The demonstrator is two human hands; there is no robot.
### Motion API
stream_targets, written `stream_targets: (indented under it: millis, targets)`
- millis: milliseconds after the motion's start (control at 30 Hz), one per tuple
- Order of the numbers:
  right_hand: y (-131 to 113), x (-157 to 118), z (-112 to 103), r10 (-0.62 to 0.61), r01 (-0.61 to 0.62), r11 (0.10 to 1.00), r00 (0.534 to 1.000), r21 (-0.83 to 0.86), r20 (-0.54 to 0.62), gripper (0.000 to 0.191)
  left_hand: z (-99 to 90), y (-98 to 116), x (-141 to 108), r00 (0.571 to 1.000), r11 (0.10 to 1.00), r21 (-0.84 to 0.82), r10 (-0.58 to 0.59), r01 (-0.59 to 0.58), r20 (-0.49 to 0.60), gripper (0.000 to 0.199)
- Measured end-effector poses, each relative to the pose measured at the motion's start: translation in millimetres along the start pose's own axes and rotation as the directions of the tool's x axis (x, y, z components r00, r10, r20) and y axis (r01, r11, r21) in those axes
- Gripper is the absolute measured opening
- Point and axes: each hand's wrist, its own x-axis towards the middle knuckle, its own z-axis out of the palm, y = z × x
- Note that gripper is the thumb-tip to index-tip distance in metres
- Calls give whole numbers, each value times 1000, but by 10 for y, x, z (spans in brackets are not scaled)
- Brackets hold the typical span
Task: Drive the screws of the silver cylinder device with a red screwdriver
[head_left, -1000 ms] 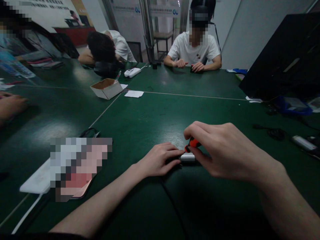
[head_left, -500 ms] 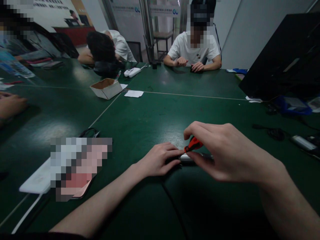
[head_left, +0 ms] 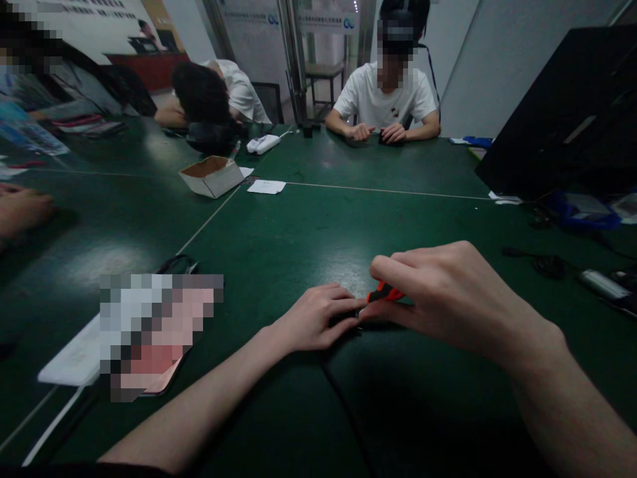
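Hands (head_left: 368, 309) at green table (head_left: 318, 245), orange-black tool (head_left: 385, 292), people (head_left: 385, 99) seated beyond.

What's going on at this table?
The right hand pinches an orange-and-black tool, probably a screwdriver, right by the fingers of the left hand. The left hand holds a small item at the table, mostly hidden by both hands, so the tool's contact with it can't be confirmed. Across the table, a person in a white T-shirt sits with both hands on the tabletop.
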Motion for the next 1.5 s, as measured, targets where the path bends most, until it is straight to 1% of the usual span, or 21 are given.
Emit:
stream_targets:
  millis: [67,200,267,333,433,533,600,667,767,867,1000,1133,1233,1300,1367,1433,1500]
  targets:
    - [-8,10,-2,3,-4,999,1000,46,12,21,3,1,0,1000,1000,-4,1,-1,-9,25]
    - [-22,17,-15,-14,7,981,999,196,37,16,3,3,4,1000,1000,15,3,-3,-7,25]
    - [-24,13,-12,-21,12,975,999,220,39,17,1,3,5,1000,1000,26,0,1,-5,25]
    - [-24,9,-2,-20,14,980,999,200,31,16,-1,2,4,1000,1000,27,-1,1,-7,25]
    - [-19,13,17,-15,15,995,1000,102,1,13,-6,1,0,1000,1000,13,4,-4,-9,24]
    - [-11,22,28,-15,15,1000,999,5,-29,19,-14,5,-2,1000,1000,3,6,-6,-2,23]
    - [-9,26,24,-16,16,1000,1000,-18,-25,22,-17,8,-2,1000,1000,1,5,-5,2,22]
    - [-11,28,11,-18,18,1000,1000,6,-19,21,-15,9,0,1000,1000,-1,3,-3,1,23]
    - [-22,29,-19,-22,20,988,1000,151,7,12,-10,8,3,1000,1000,1,6,-6,-15,24]
    - [-33,25,-37,-30,18,966,999,257,44,16,-9,7,5,1000,1000,15,14,-14,-20,26]
    - [-27,17,-16,-19,10,974,999,228,37,12,-7,4,5,1000,1000,21,6,-6,-1,25]
    - [-8,17,23,-4,4,993,1000,117,0,8,-1,-2,2,1000,1000,1,6,-6,-8,23]
    - [0,20,34,-18,19,999,999,31,-29,14,-6,1,2,1000,1000,5,6,-6,1,22]
    - [-2,21,29,-26,26,1000,999,8,-29,19,-11,4,4,1000,1000,5,8,-8,9,22]
    - [-10,21,17,-17,17,1000,1000,24,-25,18,-13,4,5,1000,1000,1,7,-7,6,22]
    - [-20,22,2,-3,3,996,1000,86,-3,13,-12,3,4,1000,1000,2,5,-5,-4,22]
    - [-30,26,-9,3,-8,986,1000,166,31,15,-12,3,3,1000,1000,10,11,-11,-5,23]
